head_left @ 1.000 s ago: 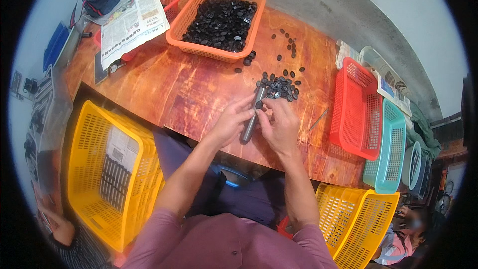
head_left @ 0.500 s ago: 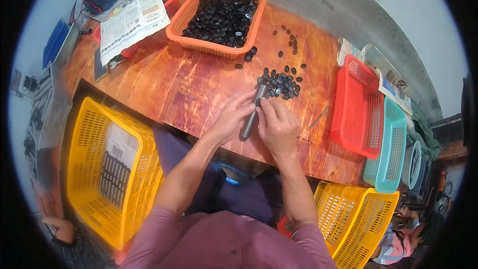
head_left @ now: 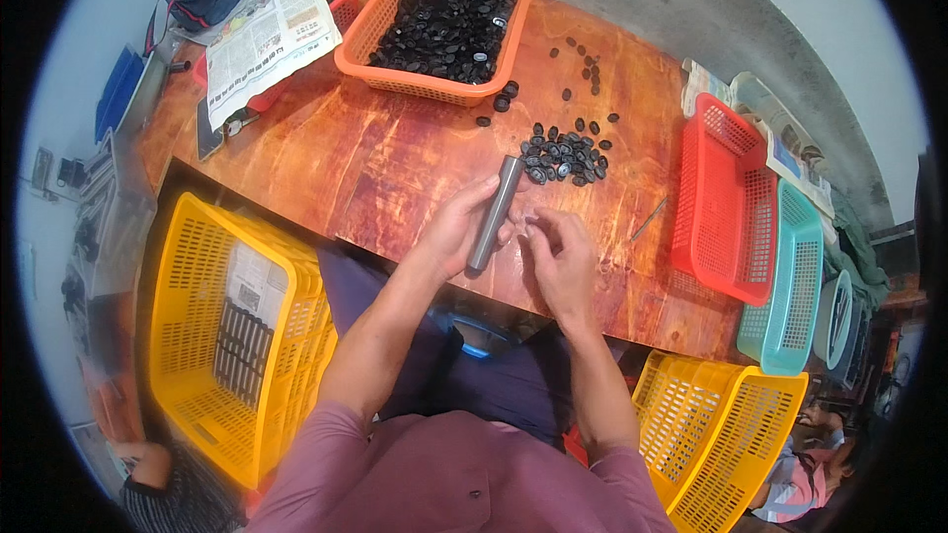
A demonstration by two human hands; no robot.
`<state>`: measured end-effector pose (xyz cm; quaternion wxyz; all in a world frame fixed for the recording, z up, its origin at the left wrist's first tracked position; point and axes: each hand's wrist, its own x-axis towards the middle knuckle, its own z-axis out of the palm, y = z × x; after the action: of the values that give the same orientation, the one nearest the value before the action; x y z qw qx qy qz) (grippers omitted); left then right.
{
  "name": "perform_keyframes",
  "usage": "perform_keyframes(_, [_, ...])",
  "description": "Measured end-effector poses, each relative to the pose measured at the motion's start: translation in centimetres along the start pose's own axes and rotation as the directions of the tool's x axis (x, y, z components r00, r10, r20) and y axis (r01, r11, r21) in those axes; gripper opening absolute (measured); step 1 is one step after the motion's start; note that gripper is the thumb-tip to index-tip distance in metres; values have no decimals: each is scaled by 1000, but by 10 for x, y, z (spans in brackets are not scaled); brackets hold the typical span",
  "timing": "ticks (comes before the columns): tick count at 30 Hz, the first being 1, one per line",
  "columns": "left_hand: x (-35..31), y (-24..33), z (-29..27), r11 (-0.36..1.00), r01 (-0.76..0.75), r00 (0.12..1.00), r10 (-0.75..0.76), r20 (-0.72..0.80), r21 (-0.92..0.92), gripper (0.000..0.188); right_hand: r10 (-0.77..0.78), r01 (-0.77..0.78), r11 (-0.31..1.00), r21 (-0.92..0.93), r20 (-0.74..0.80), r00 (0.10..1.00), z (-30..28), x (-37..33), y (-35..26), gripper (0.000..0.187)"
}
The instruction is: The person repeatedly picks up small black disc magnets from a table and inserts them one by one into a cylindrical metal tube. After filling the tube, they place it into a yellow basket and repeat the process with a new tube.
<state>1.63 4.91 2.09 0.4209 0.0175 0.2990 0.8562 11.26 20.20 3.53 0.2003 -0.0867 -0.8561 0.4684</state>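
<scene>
Cylinder within left fingers, just beside right fingers

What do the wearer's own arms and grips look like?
Left grip and right grip: human hands, ungloved. Left forearm and right forearm bare, no watch or cables visible. Left sleeve and right sleeve: short, plain mauve, no markings visible.
</scene>
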Motion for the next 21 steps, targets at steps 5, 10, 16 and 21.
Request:
perform_keyframes(5, [2,-2,1,993,27,996,-37,-85,-111,34,-138,138,985,-106,7,990,4,-7,-7,17])
perform_keyframes(10, [1,-4,3,1000,3,998,-4,-60,-22,33,-126,128,988,-89,24,992,4,-8,0,15])
perform_keyframes(16, [1,-7,8,993,-53,994,62,-89,102,37,-44,44,999,5,10,999,1,-7,-2,14])
perform_keyframes(21, [-2,-8,21,968,-105,981,138,-136,227,35,-16,16,1000,24,9,1000,0,-5,-2,13])
